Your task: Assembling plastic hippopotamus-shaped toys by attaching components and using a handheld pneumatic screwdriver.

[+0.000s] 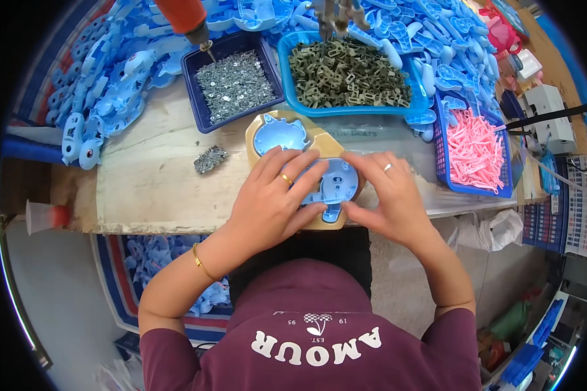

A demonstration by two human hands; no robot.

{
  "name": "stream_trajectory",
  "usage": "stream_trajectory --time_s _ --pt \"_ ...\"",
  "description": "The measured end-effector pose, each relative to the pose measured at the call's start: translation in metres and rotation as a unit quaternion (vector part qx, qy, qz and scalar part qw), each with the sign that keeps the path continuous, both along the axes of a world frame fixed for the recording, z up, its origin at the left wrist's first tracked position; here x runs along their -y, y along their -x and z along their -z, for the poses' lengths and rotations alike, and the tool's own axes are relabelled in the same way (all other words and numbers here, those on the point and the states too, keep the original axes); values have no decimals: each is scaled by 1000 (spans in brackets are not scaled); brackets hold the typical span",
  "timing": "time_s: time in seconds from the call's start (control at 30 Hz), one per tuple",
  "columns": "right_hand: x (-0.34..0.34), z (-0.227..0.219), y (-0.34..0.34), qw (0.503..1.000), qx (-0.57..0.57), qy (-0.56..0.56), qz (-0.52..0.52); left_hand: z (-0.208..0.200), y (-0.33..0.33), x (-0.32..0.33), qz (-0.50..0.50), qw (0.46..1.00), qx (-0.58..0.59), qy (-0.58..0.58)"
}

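Note:
A tan jig (256, 130) lies at the table's front edge with two blue moulded pieces in it. The farther one is a rounded blue shell (280, 135); nearer sits a blue plastic shell (339, 182) with its hollow side up. My left hand (274, 186) reaches over the nearer shell's left side, index finger and thumb on it, the other fingers stretched across the jig. My right hand (386, 192) curves round its right side, forefinger at the top edge and thumb at the lower edge. The left fingers partly hide both pieces.
Behind the jig stand a dark blue basket (192, 72) of small screws and a blue tray (293, 98) of metal clips. A basket (447, 166) of pink parts is at right. Blue shells (120, 85) heap behind. A red-bodied screwdriver (184, 16) hangs overhead; loose screws (210, 159) lie left.

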State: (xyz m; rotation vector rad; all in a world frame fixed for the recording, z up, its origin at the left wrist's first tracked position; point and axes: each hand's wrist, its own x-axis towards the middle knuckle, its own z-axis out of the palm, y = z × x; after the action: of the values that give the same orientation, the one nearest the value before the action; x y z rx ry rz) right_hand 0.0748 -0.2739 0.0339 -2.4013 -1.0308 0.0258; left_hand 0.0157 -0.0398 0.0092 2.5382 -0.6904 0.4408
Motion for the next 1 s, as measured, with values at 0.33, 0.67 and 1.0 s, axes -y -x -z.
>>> stream_trajectory --time_s 0.33,0.67,1.0 --pt "-9 -1 3 998 57 32 3 2 -2 3 -12 1000 -17 -10" --pt "3 -9 -50 997 -37 -65 19 4 -1 6 -19 999 -31 -25" --pt "-9 18 -160 960 256 -24 112 0 -1 8 -17 999 -31 -23"
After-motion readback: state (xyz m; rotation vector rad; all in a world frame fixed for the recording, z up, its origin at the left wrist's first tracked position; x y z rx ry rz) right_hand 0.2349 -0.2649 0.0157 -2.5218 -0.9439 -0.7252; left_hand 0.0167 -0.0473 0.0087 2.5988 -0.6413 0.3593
